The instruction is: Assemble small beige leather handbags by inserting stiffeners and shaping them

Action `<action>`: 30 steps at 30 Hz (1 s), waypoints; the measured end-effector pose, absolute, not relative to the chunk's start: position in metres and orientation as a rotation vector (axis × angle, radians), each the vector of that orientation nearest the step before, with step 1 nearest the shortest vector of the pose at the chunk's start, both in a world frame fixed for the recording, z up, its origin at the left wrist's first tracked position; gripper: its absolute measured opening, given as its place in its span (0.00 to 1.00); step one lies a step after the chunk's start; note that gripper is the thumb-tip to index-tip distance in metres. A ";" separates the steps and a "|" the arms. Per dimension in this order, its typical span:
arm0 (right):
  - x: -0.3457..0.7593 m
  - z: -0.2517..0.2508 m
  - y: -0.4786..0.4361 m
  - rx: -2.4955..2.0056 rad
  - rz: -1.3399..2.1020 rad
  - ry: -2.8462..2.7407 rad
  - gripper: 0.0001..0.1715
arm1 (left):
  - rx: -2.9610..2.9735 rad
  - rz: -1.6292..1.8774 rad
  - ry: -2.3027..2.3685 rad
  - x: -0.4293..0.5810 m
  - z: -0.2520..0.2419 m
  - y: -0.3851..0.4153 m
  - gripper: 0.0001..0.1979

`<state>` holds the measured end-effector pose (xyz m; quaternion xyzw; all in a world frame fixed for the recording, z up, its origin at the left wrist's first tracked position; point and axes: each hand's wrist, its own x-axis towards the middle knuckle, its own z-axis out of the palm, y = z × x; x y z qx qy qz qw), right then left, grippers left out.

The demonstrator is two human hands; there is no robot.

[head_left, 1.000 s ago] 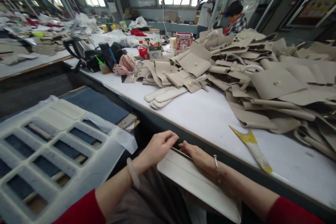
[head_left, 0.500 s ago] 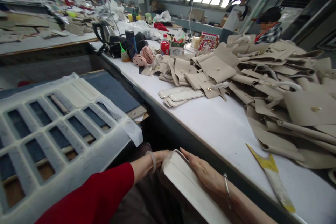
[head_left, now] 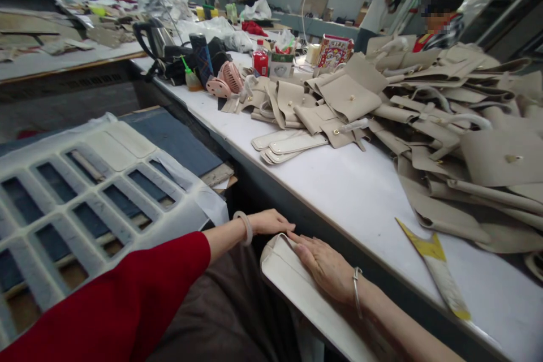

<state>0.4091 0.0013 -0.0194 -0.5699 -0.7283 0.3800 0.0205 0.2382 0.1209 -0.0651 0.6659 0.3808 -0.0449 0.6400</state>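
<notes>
A cream bag body (head_left: pixel 314 305) with a seamed edge lies tilted across my lap, its rounded corner pointing away from me. Along its right side rests my right hand (head_left: pixel 324 266), fingers stretched out flat and close together. Just beyond the corner is my left hand (head_left: pixel 269 222), its fingers bent together and meeting the right fingertips. Whatever the left fingers may hold is hidden. The underside of the bag body cannot be seen.
Beside me stands a white table (head_left: pixel 339 192) bearing a heap of beige bag pieces (head_left: pixel 449 124), several cream straps (head_left: pixel 292 144) and a yellow-ended tool (head_left: pixel 436 271). A white slotted tray (head_left: pixel 97 192) is at left. Farther back are a kettle (head_left: pixel 156 39), a pink fan (head_left: pixel 227 79) and two people.
My left hand has moved up and right from behind the bag's corner to beyond it. My right hand has slid slightly along the side, its fingers now flatter. The view has tilted down a little.
</notes>
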 end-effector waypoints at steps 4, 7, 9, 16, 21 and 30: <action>0.423 -0.011 -0.011 -1.711 1.211 -2.251 0.36 | 1.695 -0.273 0.713 0.245 -0.013 0.132 0.24; 0.439 -0.007 -0.026 -1.738 1.256 -2.204 0.37 | 1.819 -0.417 0.645 0.253 0.009 0.129 0.19; 0.454 -0.007 -0.039 -1.789 1.320 -2.144 0.37 | 1.871 -0.493 0.619 0.257 0.013 0.128 0.18; 0.488 -0.013 -0.073 -1.889 1.466 -1.897 0.33 | 1.993 -0.647 0.545 0.268 0.014 0.133 0.16; 0.479 -0.012 -0.064 -1.925 1.379 -1.778 0.32 | 2.155 -0.665 0.514 0.273 0.019 0.129 0.18; 0.462 -0.074 -0.141 -1.891 0.866 -0.604 0.57 | 2.387 0.109 0.393 0.264 0.024 0.059 0.09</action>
